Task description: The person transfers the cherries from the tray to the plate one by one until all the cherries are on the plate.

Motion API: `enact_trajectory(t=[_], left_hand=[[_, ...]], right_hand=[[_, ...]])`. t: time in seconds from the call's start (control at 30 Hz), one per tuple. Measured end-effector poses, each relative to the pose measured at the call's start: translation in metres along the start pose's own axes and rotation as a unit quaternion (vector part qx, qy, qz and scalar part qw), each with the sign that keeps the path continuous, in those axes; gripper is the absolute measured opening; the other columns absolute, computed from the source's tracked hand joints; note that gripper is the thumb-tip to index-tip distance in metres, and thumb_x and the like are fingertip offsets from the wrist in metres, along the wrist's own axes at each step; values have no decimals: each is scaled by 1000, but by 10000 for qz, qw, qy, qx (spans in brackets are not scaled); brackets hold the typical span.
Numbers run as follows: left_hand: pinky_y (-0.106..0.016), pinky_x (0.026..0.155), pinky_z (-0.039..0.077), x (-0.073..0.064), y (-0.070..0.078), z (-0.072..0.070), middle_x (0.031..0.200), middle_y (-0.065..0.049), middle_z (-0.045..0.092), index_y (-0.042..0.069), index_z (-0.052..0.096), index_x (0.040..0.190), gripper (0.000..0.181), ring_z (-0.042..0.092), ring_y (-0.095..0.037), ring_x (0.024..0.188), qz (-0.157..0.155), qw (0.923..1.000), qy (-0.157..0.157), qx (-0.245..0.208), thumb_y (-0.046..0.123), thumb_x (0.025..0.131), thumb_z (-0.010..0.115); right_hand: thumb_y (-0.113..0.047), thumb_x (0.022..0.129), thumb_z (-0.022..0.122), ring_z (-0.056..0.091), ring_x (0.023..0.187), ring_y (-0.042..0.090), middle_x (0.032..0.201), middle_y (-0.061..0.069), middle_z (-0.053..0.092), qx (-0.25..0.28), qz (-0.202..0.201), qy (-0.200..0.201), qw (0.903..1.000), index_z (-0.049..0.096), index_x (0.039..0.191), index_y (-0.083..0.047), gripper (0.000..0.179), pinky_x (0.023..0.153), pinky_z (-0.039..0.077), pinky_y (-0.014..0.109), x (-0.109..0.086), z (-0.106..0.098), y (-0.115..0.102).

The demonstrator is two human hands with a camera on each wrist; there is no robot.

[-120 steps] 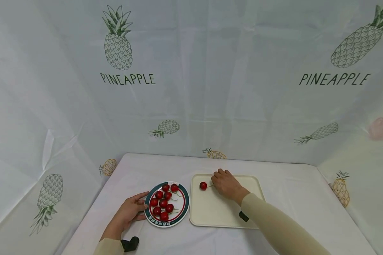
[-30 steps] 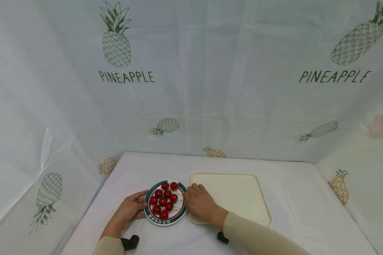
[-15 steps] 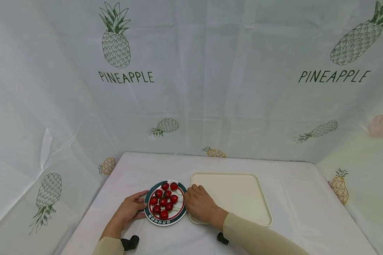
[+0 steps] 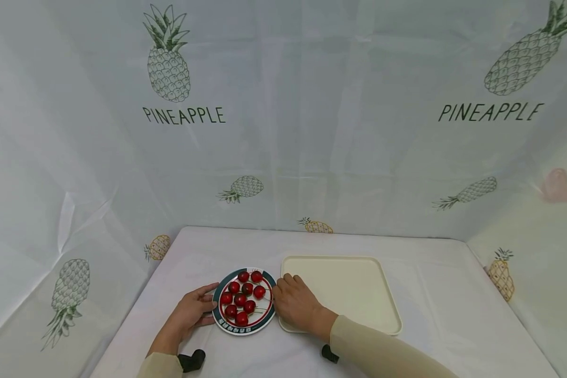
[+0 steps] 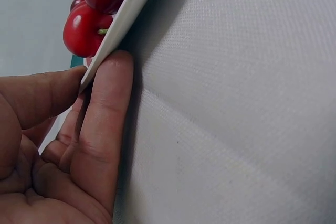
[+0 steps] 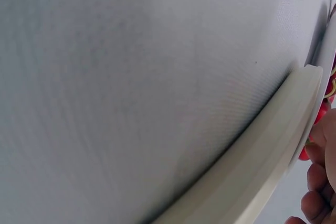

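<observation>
A round plate with a dark teal band lies on the white cloth, bearing several red cherries. My left hand holds its left rim; in the left wrist view the thumb lies on top and a finger underneath. At the right rim is my right hand, fingers curled, its fingertips by the stem of the rightmost cherry. The right wrist view shows the thumb and finger pinched together beside the cherries, their tips partly hidden.
A cream rectangular tray stands right of the plate, its left edge close to the plate rim; the right forearm crosses its near left corner. Behind the table hangs a pale curtain printed with pineapples.
Four seconds ago the right hand was over the tray, where a cherry lay; hand and cherry have moved left to the plate. In the last half second that cherry shifted slightly right. Left hand stays.
</observation>
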State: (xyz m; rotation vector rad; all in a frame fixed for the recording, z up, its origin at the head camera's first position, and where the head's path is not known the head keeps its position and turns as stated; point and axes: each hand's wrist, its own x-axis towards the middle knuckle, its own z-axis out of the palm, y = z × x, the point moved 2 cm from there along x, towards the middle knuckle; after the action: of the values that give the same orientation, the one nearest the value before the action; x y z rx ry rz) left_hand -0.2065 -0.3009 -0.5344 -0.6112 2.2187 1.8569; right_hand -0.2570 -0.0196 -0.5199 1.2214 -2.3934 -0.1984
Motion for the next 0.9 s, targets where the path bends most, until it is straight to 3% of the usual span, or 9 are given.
enact_trajectory(t=[0.37,0.73,0.9], left_hand=[[-40,70,62,4,1,-4,116,-17,60,13,49,143,53,69,-20,82,-73,9998,35,177,0,92,57],[-39,68,62,3,3,-9,119,-21,58,10,47,143,53,67,-18,80,-76,9987,175,462,0,92,58],[-38,67,61,-3,5,-9,118,-22,56,8,47,143,52,65,-19,79,-127,9975,286,627,-1,92,57]], right_hand=[[-37,92,60,44,82,18,83,-1,55,148,245,3,9996,62,93,-13,24,70,40,29,-3,-8,5],[-35,84,70,37,74,17,73,-2,41,307,716,892,9930,54,77,-15,27,64,26,26,-22,-19,19],[-32,81,72,33,73,15,73,-4,40,445,866,1076,9894,53,78,-16,25,64,26,26,-35,-20,28]])
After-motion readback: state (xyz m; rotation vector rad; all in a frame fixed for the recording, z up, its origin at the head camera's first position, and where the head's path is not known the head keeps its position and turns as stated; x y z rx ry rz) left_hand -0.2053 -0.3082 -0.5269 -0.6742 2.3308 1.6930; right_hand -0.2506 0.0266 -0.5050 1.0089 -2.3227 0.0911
